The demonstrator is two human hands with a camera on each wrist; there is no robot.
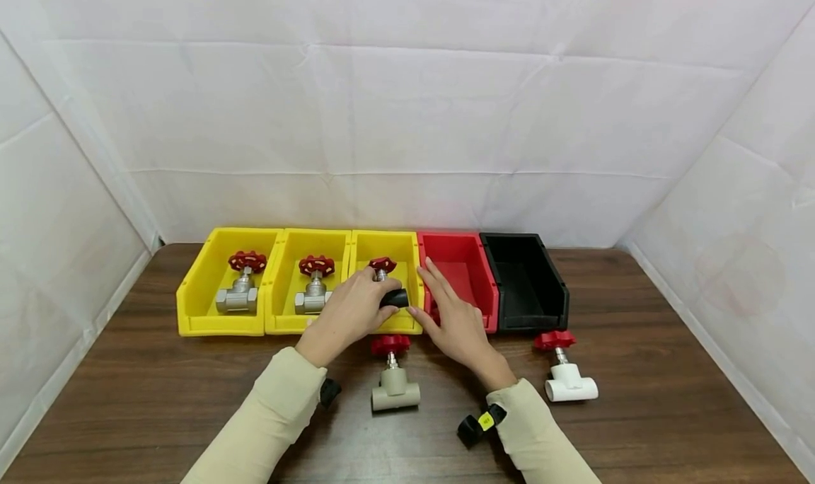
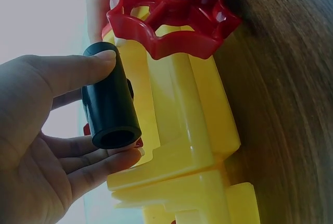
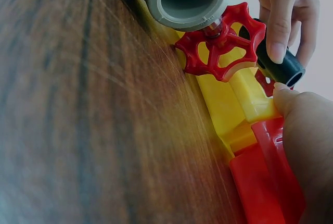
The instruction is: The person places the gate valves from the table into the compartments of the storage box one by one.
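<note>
My left hand (image 1: pixel 350 307) grips the black pipe body of a valve (image 2: pixel 112 104) with a red handwheel, low over the third yellow bin (image 1: pixel 385 240). In the left wrist view, the thumb lies on one side of the black tube and the fingers are behind and below it. My right hand (image 1: pixel 455 323) has its fingers extended over the near side of the red bin (image 1: pixel 451 242). Its thumb tip is close to the black tube's end in the right wrist view. Just in front of the yellow bin stands a grey-beige tee valve (image 1: pixel 395 392) with a red handwheel.
Two metal valves with red handwheels, one in the left yellow bin (image 1: pixel 238 298) and one in the middle yellow bin (image 1: pixel 307 243), sit left of my hands. A black bin (image 1: pixel 522 323) ends the row. To the right, a white tee valve (image 1: pixel 571 385) rests on the wooden table (image 1: pixel 656 356).
</note>
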